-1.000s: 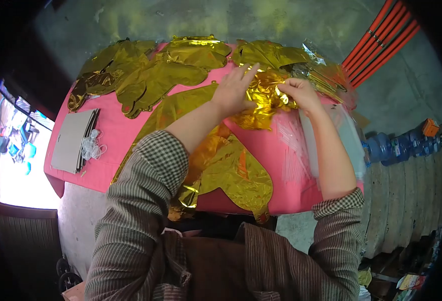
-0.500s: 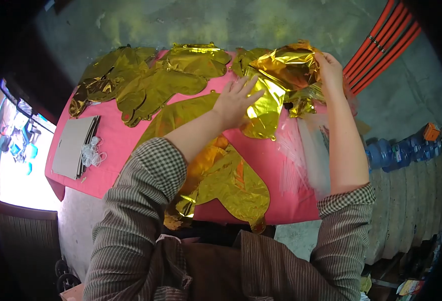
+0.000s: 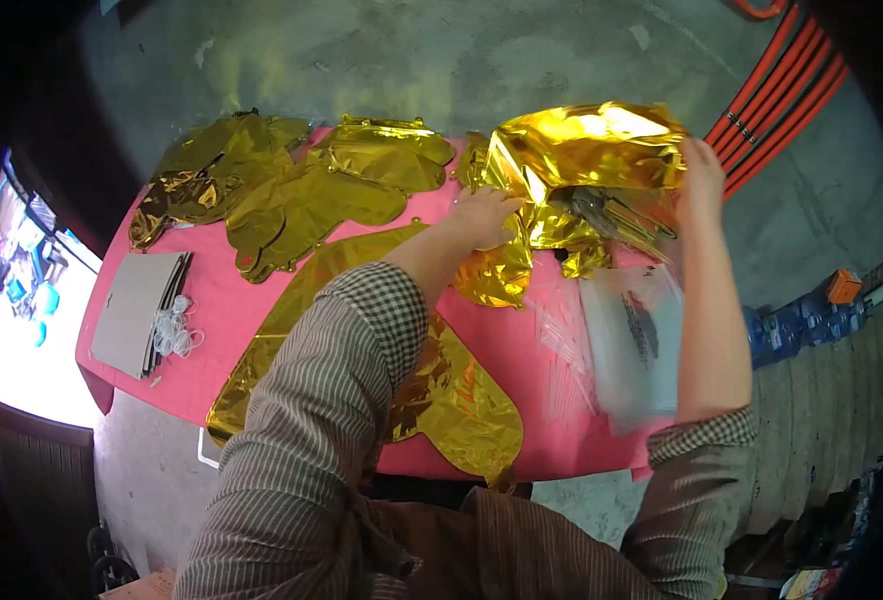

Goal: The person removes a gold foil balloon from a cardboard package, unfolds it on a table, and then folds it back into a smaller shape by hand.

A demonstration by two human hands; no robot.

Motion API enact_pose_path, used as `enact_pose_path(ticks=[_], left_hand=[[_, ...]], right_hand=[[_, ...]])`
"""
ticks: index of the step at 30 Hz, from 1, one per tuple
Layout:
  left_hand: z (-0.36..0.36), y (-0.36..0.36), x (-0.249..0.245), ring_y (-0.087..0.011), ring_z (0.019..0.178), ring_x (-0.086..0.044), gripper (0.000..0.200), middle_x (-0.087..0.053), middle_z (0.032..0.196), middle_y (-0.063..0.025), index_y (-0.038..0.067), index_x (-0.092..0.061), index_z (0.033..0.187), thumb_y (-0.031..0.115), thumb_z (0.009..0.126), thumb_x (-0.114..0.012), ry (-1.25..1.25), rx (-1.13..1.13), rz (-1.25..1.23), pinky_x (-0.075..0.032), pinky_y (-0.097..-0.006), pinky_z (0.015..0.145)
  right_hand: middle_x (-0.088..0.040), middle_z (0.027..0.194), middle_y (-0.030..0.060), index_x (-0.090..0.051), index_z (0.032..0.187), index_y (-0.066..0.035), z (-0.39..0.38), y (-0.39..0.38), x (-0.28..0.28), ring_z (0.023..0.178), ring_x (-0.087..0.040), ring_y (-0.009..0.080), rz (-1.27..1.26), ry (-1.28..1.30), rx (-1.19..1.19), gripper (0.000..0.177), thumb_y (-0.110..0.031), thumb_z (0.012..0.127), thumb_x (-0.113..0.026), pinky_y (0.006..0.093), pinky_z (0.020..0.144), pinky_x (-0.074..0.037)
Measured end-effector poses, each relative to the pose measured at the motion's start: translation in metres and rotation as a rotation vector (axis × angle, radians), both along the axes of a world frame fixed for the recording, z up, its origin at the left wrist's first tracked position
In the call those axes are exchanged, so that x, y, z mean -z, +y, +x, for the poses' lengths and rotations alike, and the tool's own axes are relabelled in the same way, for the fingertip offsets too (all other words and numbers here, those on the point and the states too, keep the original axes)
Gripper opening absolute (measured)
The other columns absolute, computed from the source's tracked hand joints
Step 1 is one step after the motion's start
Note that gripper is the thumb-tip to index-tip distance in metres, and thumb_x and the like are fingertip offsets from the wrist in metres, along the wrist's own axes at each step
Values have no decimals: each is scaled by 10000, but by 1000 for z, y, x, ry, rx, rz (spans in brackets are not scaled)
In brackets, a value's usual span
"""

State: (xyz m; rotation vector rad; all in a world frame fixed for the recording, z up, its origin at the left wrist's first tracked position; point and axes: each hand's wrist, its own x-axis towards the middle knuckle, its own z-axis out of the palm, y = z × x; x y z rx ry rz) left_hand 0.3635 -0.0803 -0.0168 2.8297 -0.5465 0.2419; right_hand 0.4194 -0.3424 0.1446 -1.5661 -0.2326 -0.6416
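Note:
A shiny gold foil balloon (image 3: pixel 586 150), flat and uninflated, is stretched between my hands at the far right of the table. My right hand (image 3: pixel 699 185) pinches its right end, raised above the table. Curled against its lower left part is my left hand (image 3: pixel 483 215), fingers closed on the foil. Another gold foil balloon (image 3: pixel 471 400) lies flat under my left forearm, partly covered by the sleeve. More flat gold foil balloons (image 3: pixel 311 200) overlap at the back left.
The pink-covered table (image 3: pixel 231 270) holds grey cardboard sheets (image 3: pixel 139 310) and a white string bundle (image 3: pixel 176 330) at left. Thin clear straws (image 3: pixel 564 360) and clear plastic bags (image 3: pixel 631 340) lie at right. Orange pipes (image 3: pixel 781 100) and water bottles (image 3: pixel 791 325) are beyond.
My right hand has moved right and slightly down, spreading the foil wider. My left hand has shifted slightly down, its spread fingers now curled onto the foil. The view has shifted a little.

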Motion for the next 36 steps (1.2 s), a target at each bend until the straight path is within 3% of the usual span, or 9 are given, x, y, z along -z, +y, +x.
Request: enact_pose_path(ticks=[9, 17, 19, 20, 23, 26, 28, 31, 36], left_hand=[[7, 1, 0, -266, 1239, -396, 682, -456, 1317, -57, 232, -400, 1368, 437, 765, -644, 41, 6, 13, -337, -491, 978], [-1, -7, -20, -270, 1298, -344, 681, -440, 1353, -76, 182, -414, 1367, 405, 768, -647, 137, -23, 85, -241, -520, 1058], [-3, -10, -8, -275, 1299, -342, 676, -423, 1377, -77, 178, -415, 1364, 402, 769, -644, -131, -29, -38, -226, -527, 1060], [-3, -12, -5, -275, 1299, -342, 676, -423, 1377, -77, 178, -415, 1364, 402, 769, -644, -129, -30, -35, -226, -527, 1060], [-13, -12, -4, -272, 1305, -332, 581, -446, 1370, -81, 149, -502, 1292, 392, 781, -630, -338, -28, -57, -214, -554, 1046], [-45, -7, -31, -273, 1229, -437, 485, -523, 1295, -93, 103, -591, 1179, 387, 788, -626, -67, 101, 1, -317, -511, 996], [-63, -3, -41, -256, 1073, -562, 404, -593, 1179, -91, 72, -640, 1078, 400, 854, -567, 397, 275, -500, -432, -420, 892], [-115, 10, -82, -243, 957, -618, 474, -605, 1134, -102, 52, -604, 1124, 459, 922, -470, 581, 352, -783, -481, -350, 821], [-169, 32, -114, -283, 1036, -593, 676, -586, 1143, -154, 18, -476, 1253, 588, 935, -297, 1060, 342, -1396, -477, -409, 877]], right_hand=[[-604, 1141, 138, -516, 1241, -20, 10, -275, -135, 971, -623, 273, 391, -258, 193, 352, -167, 923, -482, 369, 835, -516], [-597, 1095, 203, -525, 1134, 120, -65, -318, -183, 894, -640, 291, 231, -395, 520, 355, -86, 852, -588, 402, 717, -563], [-596, 1109, 193, -532, 1142, 111, -66, -318, -179, 934, -629, 274, -1, -489, 570, 345, -80, 859, -580, 377, 743, -551], [-595, 1129, 173, -537, 1166, 81, -61, -311, -174, 985, -616, 255, -216, -556, 565, 335, -85, 876, -557, 347, 785, -533], [-580, 1152, 86, -533, 1203, 4, -83, -188, -158, 1069, -561, 188, -209, -535, 366, 295, -108, 932, -496, 299, 898, -461], [-576, 1139, 56, -528, 1213, -16, -104, -110, -142, 1080, -541, 139, -305, -589, 264, 284, -140, 963, -475, 278, 917, -439], [-575, 1141, 51, -525, 1220, -21, -119, -65, -138, 1085, -535, 129, -343, -585, 217, 284, -145, 971, -468, 271, 913, -436], [-564, 1184, 46, -522, 1232, -24, -152, -15, -135, 1099, -527, 123, -344, -602, -155, 281, -126, 984, -439, 273, 935, -418], [-558, 1190, 76, -516, 1215, 11, -218, 54, -119, 1083, -538, 137, -430, -676, -797, 271, -84, 987, -404, 278, 933, -421]])
